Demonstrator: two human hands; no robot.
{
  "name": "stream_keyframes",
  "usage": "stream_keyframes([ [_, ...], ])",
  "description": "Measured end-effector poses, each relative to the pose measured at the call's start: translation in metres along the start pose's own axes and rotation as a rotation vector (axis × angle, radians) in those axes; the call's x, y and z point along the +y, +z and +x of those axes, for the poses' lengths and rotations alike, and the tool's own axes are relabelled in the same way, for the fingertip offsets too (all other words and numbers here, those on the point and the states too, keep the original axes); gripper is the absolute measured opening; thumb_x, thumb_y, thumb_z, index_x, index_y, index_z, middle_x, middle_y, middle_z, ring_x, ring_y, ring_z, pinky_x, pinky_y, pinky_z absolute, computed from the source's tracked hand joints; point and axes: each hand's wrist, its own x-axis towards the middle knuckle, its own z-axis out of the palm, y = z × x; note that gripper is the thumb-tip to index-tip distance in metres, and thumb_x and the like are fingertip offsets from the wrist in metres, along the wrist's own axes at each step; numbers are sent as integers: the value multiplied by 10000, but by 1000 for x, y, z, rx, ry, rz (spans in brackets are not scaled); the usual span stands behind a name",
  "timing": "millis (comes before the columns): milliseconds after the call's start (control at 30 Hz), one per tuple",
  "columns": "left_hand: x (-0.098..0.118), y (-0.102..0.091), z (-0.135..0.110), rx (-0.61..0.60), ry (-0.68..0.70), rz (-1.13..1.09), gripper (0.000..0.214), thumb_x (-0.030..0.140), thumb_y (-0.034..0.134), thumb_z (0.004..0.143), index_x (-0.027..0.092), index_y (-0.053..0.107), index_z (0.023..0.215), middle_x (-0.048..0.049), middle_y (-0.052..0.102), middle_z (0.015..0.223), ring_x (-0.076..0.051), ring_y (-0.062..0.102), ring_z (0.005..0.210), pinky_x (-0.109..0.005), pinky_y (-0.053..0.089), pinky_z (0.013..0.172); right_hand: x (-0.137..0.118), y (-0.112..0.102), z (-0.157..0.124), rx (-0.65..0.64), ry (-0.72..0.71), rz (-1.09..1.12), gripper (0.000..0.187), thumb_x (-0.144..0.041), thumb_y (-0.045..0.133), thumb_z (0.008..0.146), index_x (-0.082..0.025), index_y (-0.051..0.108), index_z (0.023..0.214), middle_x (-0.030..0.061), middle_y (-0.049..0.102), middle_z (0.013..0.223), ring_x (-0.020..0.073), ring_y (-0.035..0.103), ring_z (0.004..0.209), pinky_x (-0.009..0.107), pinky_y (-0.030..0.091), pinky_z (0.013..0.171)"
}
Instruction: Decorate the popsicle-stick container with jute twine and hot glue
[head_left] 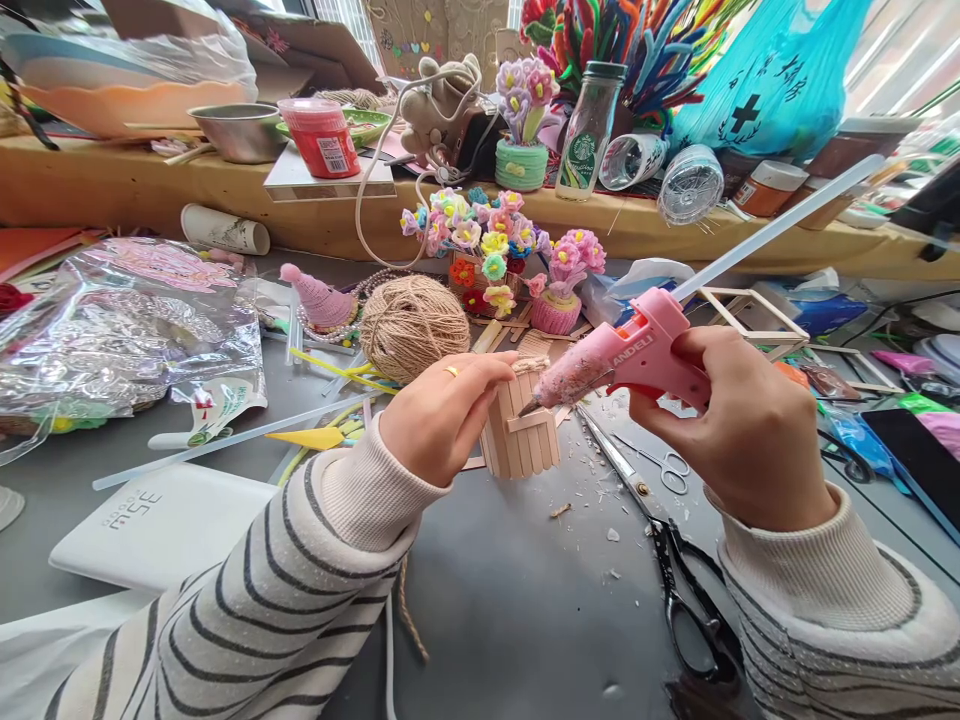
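In my right hand (pixel 742 430) is a pink hot glue gun (pixel 637 350), a long clear glue stick (pixel 780 228) jutting from its back. Its nozzle points down-left, at or very near a small craft piece (pixel 525 445) built of wooden sticks. My left hand (pixel 442 415) grips that piece at its upper left, fingers closed around the edge. A short crosswise stick lies across its front, and twine (pixel 531 364) runs along its top. Behind my left hand sits a ball of jute twine (pixel 415 328).
Large black-handled scissors (pixel 660 530) and small scissors (pixel 667 462) lie right of centre among scraps. A white power bank (pixel 161 525) is at left. Pipe-cleaner flowers (pixel 487 235) stand behind. A raised shelf (pixel 315 215) at the back carries a glass bottle (pixel 591 135) and a red tub (pixel 319 140).
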Motion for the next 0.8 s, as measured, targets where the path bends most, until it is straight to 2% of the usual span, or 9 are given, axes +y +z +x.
stream_keyframes([
  [333,-1,-1,-1,-16,-11,7,181,85,418,851,107,550,973,-137,670,1057,-178,621,999,-304,514,873,0,-1,2,0,-10,-10,194,-268,569,732,-192,483,889,30,568,672,174,526,549,286,369,446],
  [800,1,-2,0,-5,-3,10,173,76,434,842,75,566,953,-158,675,1033,-183,627,986,-288,512,870,1,-1,1,-5,33,43,205,-301,592,723,-215,497,882,8,550,652,166,523,559,279,369,462],
])
